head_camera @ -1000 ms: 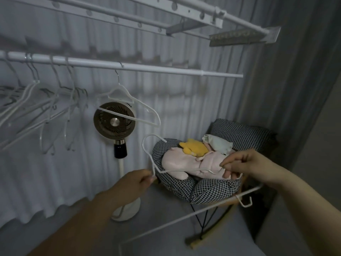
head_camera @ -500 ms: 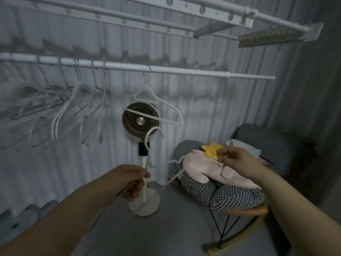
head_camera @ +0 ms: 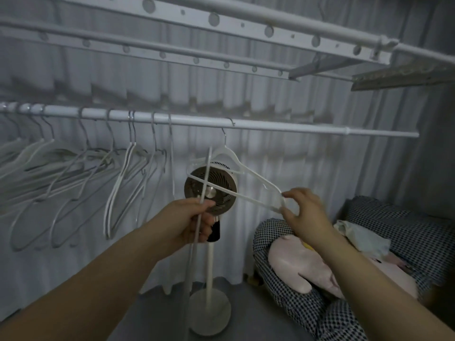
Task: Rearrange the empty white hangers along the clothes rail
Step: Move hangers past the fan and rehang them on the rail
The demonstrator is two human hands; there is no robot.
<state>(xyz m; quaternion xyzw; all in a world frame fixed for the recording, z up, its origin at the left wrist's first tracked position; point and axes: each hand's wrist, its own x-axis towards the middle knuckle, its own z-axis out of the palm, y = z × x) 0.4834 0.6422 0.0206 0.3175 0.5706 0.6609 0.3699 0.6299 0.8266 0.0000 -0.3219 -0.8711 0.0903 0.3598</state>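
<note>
lone hanger [head_camera: 246, 198]: white, empty, hooked on the rail [head_camera: 283, 129] right of centre, apart from the others; it hangs tilted, right end lower and drawn toward the camera. right hand [head_camera: 305, 214]: raised to the hanger's right end, back of hand toward the camera, thumb and fingertips closed in a pinch on that end, other fingers curled loosely; bare forearm runs up from the lower right corner. left hand [head_camera: 194, 221]: raised in front of the fan [head_camera: 222, 183], fingers wrapped in a fist round a thin white rod [head_camera: 206, 173]; bare forearm runs up from the lower left corner. rod: near upright, slightly leaning, upper end close to the lone hanger's left shoulder and crossing its lower bar, lower part running down past the wrist toward the floor; whether its top touches the hanger cannot be told. other hangers [head_camera: 123, 183]: white and empty, bunched along the left half of the rail, several overlapping and slanted. fan: on a white pole with a round base, standing on the floor behind the left hand. curtain [head_camera: 320, 168]: pale, pleated, behind the rail. drying rack [head_camera: 221, 20]: white perforated bars overhead. chair [head_camera: 418, 232]: checked cushion, lower right, carrying a pink plush toy [head_camera: 295, 264].
</note>
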